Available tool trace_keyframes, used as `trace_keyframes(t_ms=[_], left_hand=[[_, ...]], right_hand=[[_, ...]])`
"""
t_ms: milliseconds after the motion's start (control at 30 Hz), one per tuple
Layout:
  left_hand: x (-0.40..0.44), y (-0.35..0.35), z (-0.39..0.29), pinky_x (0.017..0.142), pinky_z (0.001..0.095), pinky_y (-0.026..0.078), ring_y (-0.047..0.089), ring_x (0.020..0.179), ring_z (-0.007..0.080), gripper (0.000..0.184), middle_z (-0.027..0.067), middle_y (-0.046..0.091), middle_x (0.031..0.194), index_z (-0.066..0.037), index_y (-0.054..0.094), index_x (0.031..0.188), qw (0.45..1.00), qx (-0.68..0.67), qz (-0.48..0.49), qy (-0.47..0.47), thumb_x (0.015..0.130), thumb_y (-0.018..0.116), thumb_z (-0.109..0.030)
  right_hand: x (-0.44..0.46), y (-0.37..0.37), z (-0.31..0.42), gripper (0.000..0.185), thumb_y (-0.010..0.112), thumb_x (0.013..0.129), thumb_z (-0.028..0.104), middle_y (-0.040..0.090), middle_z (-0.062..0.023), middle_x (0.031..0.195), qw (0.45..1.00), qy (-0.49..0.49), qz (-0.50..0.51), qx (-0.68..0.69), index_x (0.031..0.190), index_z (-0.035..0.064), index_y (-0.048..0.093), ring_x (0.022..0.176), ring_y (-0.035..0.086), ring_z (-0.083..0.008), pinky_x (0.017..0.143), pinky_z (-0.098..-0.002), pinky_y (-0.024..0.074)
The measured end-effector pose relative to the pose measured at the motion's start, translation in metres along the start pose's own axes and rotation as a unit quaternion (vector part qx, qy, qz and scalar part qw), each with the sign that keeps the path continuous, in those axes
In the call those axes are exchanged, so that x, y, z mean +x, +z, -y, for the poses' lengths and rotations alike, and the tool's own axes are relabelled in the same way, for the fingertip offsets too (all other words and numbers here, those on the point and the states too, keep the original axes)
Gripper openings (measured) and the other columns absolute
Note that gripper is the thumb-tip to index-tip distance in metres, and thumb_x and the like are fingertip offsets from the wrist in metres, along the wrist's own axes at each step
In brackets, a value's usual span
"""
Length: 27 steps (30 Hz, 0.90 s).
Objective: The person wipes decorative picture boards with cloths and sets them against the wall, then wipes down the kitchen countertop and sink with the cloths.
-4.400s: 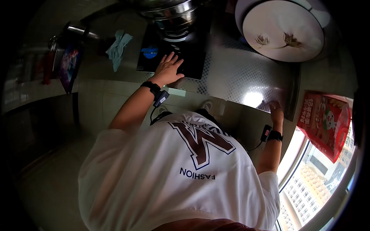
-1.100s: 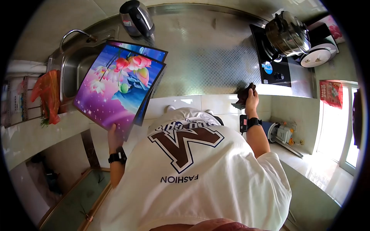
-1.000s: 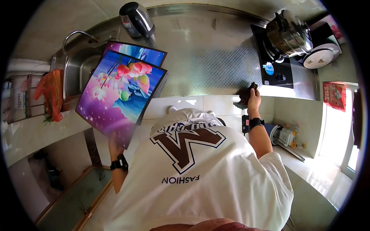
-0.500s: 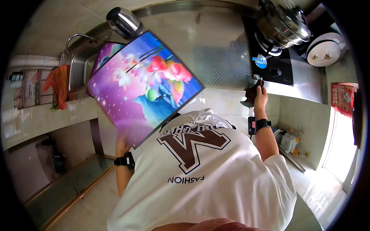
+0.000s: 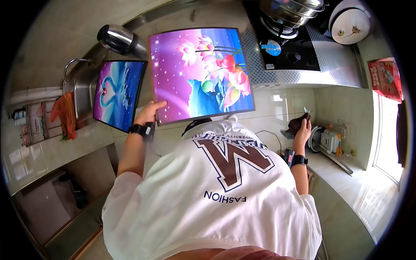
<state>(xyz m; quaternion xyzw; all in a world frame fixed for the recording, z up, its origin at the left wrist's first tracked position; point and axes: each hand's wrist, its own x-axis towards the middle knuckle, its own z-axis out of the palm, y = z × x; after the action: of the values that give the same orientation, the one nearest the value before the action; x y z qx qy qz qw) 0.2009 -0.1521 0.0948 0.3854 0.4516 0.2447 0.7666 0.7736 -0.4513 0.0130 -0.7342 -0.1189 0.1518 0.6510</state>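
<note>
My left hand (image 5: 148, 112) grips the lower left corner of a square panel (image 5: 182, 82) printed with pink lotus flowers on purple and blue, thumb on its face. The panel hangs over the counter's front. To its left is a second panel (image 5: 119, 93), printed with swans on blue, in front of the sink; what supports it is hidden. Out to the right, my right hand (image 5: 302, 133) is closed on a crumpled dark brown cloth (image 5: 295, 124), held below the counter edge and away from both panels.
A steel kettle (image 5: 117, 39) stands at the back left beside the sink (image 5: 82, 93). An orange bag (image 5: 65, 115) hangs left of it. A steel pot (image 5: 290, 15) sits on the black gas stove (image 5: 299, 58), with plates (image 5: 351, 26) to the right.
The lotus panel has turned more upright and moved right, uncovering the swan panel. My left hand has risen into clear view; my right hand has moved right and down with the cloth.
</note>
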Motion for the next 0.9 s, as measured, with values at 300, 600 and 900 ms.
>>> trace_keyframes(t_ms=[300,600,900], left_hand=[[0.053,0.017,-0.020,0.081,0.0377,0.058,0.070,0.093,0.0238,0.044,0.0177,0.067,0.110,0.005,0.060,0.116,0.927,0.305,-0.214,0.041,0.089,0.079,-0.023],[0.079,0.016,-0.001,0.119,0.0427,0.034,0.040,0.143,0.0361,0.063,0.0176,0.040,0.157,-0.003,0.050,0.146,0.684,0.626,-0.291,0.235,0.096,0.066,-0.036],[0.097,-0.004,0.041,0.123,0.0487,0.027,0.035,0.148,0.0323,0.064,0.0146,0.036,0.161,-0.008,0.044,0.151,0.624,0.635,-0.328,0.316,0.097,0.063,-0.036]], right_hand=[[0.017,-0.052,-0.005,0.042,0.061,0.103,0.029,0.067,-0.0064,0.110,1.000,-0.009,-0.029,-0.008,0.130,-0.0031,0.060,0.093,0.061,-0.0155,0.085,-0.0301,0.0507],[0.002,0.092,0.073,0.043,0.064,0.101,0.027,0.067,-0.0084,0.119,0.989,-0.081,0.121,-0.036,0.134,-0.0006,0.061,0.105,0.061,-0.0155,0.094,-0.0299,0.0496],[-0.014,0.319,0.038,0.067,0.069,0.092,0.041,0.039,-0.0213,0.158,0.789,-0.441,0.228,-0.362,0.149,0.0139,0.049,0.146,0.036,-0.0424,0.121,-0.0477,0.0278]])
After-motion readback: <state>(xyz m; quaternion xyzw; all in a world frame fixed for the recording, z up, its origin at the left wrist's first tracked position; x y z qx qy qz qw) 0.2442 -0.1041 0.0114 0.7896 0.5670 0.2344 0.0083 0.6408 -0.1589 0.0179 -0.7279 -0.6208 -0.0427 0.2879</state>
